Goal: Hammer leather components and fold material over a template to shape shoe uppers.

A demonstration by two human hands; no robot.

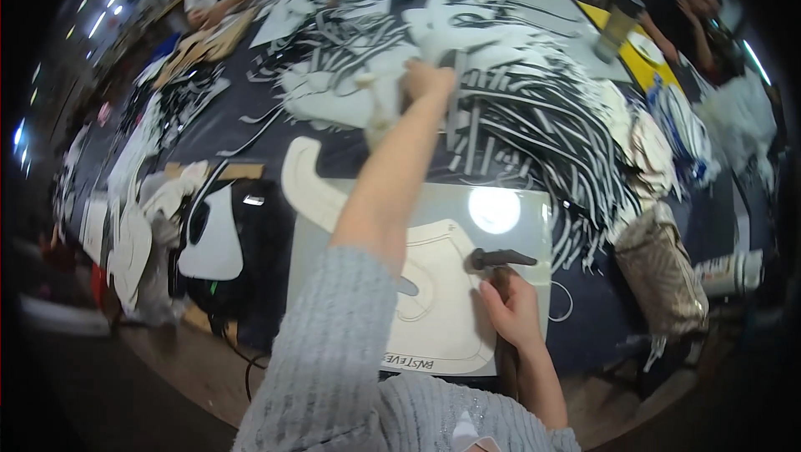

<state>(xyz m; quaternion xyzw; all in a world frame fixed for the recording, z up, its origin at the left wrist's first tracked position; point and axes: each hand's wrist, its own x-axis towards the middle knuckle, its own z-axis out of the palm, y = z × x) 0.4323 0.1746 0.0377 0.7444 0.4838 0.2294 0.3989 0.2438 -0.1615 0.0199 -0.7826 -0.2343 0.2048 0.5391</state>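
while right hand [512, 308] grips tool [506, 259], left hand [430, 80] is near strips [534, 110]
left fingers blurred, can't tell; tabletop [344, 151] shows between strips, board [534, 237] edge

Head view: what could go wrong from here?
The left arm reaches across the template, so its sleeve might drag it. The left hand is close to piled strips, which could tangle or slide. The right hand holds a dark tool by the template's edge; a slip might mark it.
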